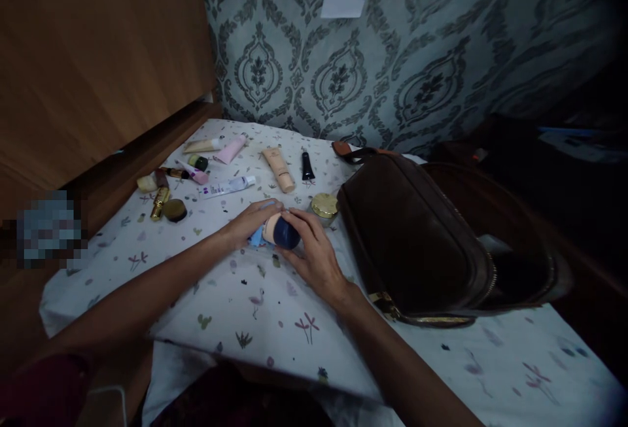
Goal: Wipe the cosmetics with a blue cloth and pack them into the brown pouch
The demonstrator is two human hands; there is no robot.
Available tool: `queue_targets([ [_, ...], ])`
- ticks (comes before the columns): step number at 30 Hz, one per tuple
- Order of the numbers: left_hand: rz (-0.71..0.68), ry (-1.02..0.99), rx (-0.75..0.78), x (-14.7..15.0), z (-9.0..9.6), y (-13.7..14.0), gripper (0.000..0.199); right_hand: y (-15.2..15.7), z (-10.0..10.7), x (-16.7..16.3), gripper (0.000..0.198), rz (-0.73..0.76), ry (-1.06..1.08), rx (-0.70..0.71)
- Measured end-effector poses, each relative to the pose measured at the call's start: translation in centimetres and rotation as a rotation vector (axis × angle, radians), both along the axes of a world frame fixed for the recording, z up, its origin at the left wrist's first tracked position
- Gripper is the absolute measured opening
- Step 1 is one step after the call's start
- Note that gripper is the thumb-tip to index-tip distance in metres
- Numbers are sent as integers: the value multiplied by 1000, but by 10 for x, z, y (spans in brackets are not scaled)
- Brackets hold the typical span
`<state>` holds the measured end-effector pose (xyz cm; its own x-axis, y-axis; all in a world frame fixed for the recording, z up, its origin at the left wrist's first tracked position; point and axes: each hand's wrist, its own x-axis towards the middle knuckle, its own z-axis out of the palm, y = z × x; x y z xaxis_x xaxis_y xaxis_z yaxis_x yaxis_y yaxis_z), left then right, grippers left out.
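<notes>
Between my two hands, over the front half of the cloth-covered table, is a beige cosmetic bottle [271, 227] tilted so its rounded dark blue cap [286, 233] faces me. My left hand [251, 223] is closed around the beige end, with a piece of light blue cloth [257, 237] showing beneath it. Curled about the cap from the other side are the fingers of my right hand [316, 254]. A round jar with a gold lid [324, 204] stands just beyond my right hand.
A brown leather bag [407, 237] lies unzipped on the right. Beyond my hands are a beige tube [279, 169], a black tube [307, 166] and a white tube [226, 186]. Several small cosmetics, including a dark round jar [174, 210], lie left. A wooden cabinet [103, 54] borders the table.
</notes>
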<state>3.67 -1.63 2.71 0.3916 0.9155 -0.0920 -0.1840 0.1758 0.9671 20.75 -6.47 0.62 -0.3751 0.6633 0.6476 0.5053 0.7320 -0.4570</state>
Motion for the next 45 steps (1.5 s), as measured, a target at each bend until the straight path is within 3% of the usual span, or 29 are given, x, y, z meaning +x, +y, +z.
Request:
queue_targets([
  [5, 56, 82, 88, 0, 0, -1, 39, 0, 1, -1, 74, -120, 127, -232],
  [8, 77, 136, 217, -2, -1, -1, 38, 0, 6, 0, 63, -201, 159, -398],
  [11, 87, 180, 325, -4, -1, 0, 36, 2, 9, 0, 51, -200, 197, -478],
  [18, 76, 208, 346, -6, 3, -1, 34, 7, 4, 1, 50, -110, 341, -488],
  [27, 92, 86, 188, -4, 2, 1, 40, 8, 2, 4, 45, 33, 250, -250],
  [32, 96, 32, 107, -4, -3, 3, 43, 8, 1, 6, 43, 31, 209, -225],
  [37, 92, 113, 229, -4, 4, -2, 39, 7, 3, 4, 47, -8, 248, -287],
  [45, 137, 360, 516, -5, 10, -11, 34, 2, 13, 3, 43, -104, 251, -527],
])
